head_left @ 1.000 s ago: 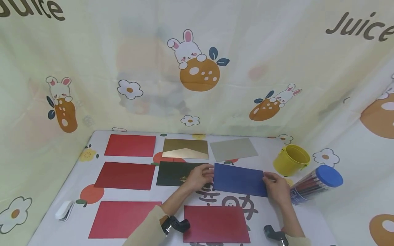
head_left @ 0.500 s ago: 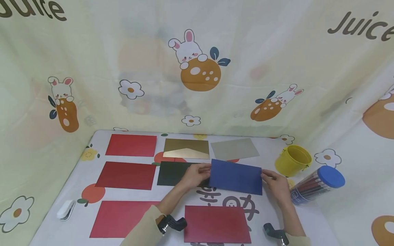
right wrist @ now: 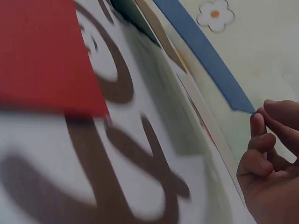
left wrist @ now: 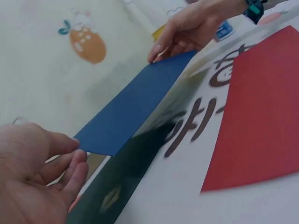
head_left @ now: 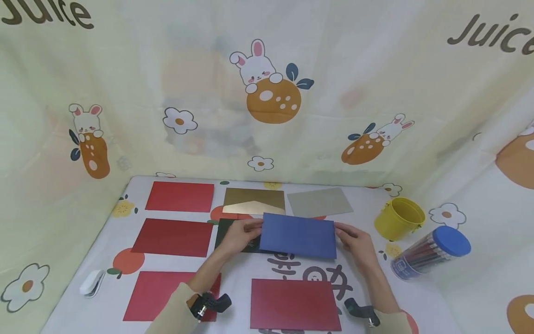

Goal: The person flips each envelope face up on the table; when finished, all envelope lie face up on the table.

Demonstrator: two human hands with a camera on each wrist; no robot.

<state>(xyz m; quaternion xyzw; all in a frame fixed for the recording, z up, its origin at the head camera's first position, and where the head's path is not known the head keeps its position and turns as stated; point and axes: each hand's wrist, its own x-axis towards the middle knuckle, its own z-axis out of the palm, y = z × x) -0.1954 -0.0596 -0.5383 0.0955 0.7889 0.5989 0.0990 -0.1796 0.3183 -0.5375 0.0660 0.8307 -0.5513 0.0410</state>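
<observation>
A blue envelope (head_left: 298,235) is held up off the table between both hands, and its shadow falls on the cloth in the wrist views. My left hand (head_left: 238,237) pinches its left edge between thumb and fingers. At the opposite short edge, my right hand (head_left: 357,243) pinches the corner with fingertips, as the right wrist view shows. Beneath the blue envelope lies a dark green envelope (left wrist: 114,189) with a gold emblem, partly covered in the head view. Behind them are a gold envelope (head_left: 258,197) with a pale flap and a silver-grey envelope (head_left: 320,202).
Red envelopes (head_left: 179,196) lie in a column at the left, and another red envelope (head_left: 295,304) is near the front. A small white stapler (head_left: 92,283) sits front left. To the right stand a yellow bucket (head_left: 385,226) and a blue-lidded tub of pencils (head_left: 421,255).
Both hands have lifted the blue envelope and carried it left, from beside the dark green envelope to over it. The other envelopes stay in place.
</observation>
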